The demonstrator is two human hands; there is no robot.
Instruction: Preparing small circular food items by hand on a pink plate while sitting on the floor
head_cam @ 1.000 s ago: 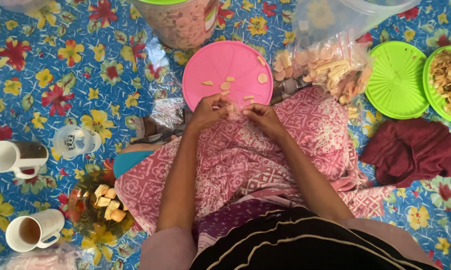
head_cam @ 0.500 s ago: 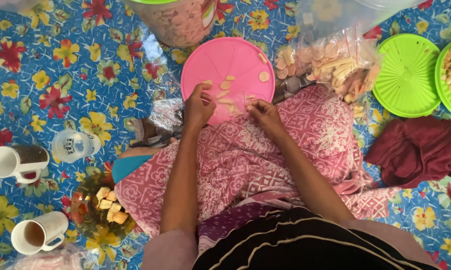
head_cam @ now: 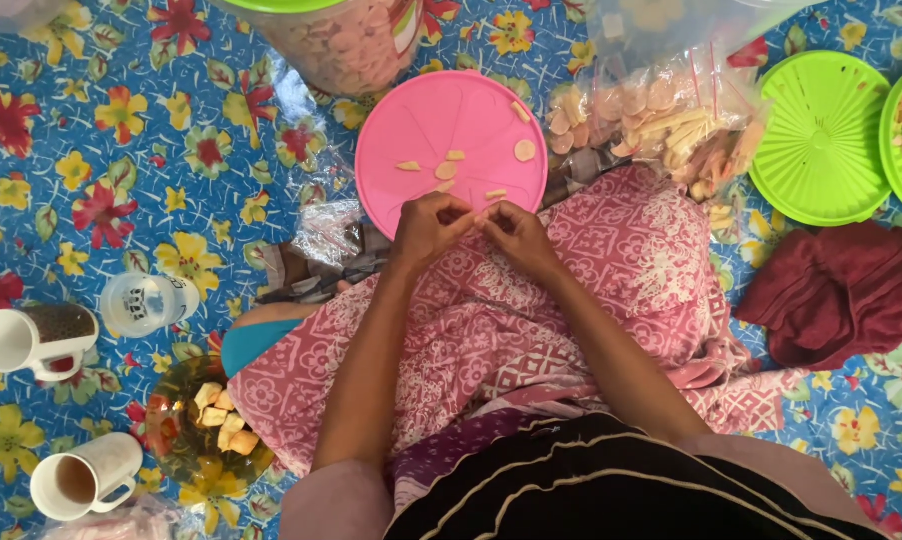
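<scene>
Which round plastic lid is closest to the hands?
The pink round plastic lid, right above both hands; the green round plastic lid lies far off at the right.

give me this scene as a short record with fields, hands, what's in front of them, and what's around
left hand: fingertips meeting the right hand's, pinching something too small to tell
right hand: same, over the pink patterned cloth
in front: pink lid with a few pale chips on it
behind it: jar of chips, green lid on top
right: clear bag of chips, green lid, dark red cloth
left: two mugs, small bottle, glass dish with yellow cubes
floor: blue flowered mat
</scene>
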